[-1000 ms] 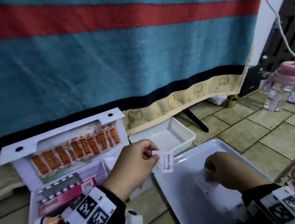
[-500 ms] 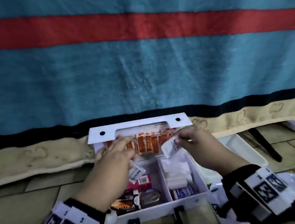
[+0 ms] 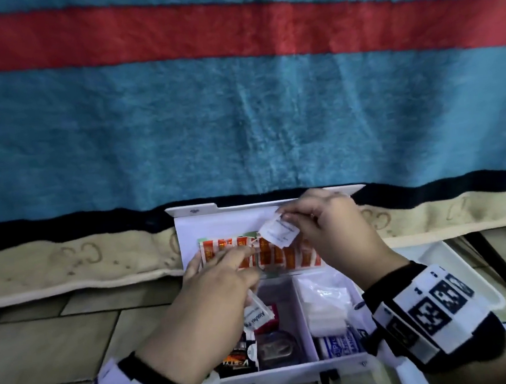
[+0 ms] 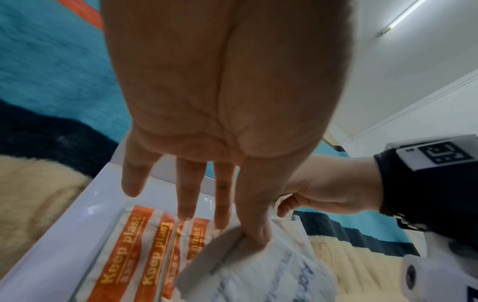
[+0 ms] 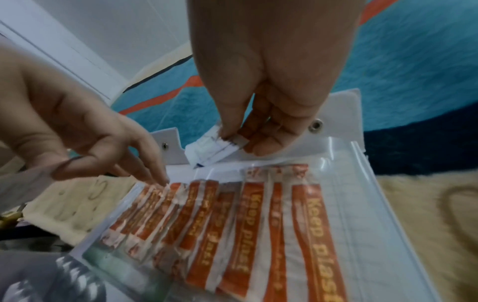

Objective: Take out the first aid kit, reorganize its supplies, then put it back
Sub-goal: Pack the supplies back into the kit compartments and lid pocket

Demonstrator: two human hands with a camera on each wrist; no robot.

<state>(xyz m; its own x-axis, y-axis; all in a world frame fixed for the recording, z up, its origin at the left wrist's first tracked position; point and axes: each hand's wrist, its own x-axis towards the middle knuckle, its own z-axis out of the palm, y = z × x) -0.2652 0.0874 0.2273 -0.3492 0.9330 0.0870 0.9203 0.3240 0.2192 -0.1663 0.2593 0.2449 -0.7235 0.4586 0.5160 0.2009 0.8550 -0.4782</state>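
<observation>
Kit [image 3: 291, 369] open on tiled floor [image 3: 59, 331], lid [image 3: 217, 222] upright against blanket [image 3: 239, 116]. Plasters [image 5: 253, 214] in orange wrappers fanned in lid's clear pocket. Right hand [image 3: 332, 234] at lid's top edge, thumb and fingers pinching white sachet [image 3: 279, 232]. Left hand [image 3: 206, 306] over kit's left compartments, straight fingers [image 4: 186, 196] touching plasters, thumb pinning alcohol pad [image 3: 256, 314]. Gauze [image 3: 326, 305] and bandage packet [image 3: 338, 343] in right compartment. White tub [image 3: 454, 269] just beside kit's right edge.
</observation>
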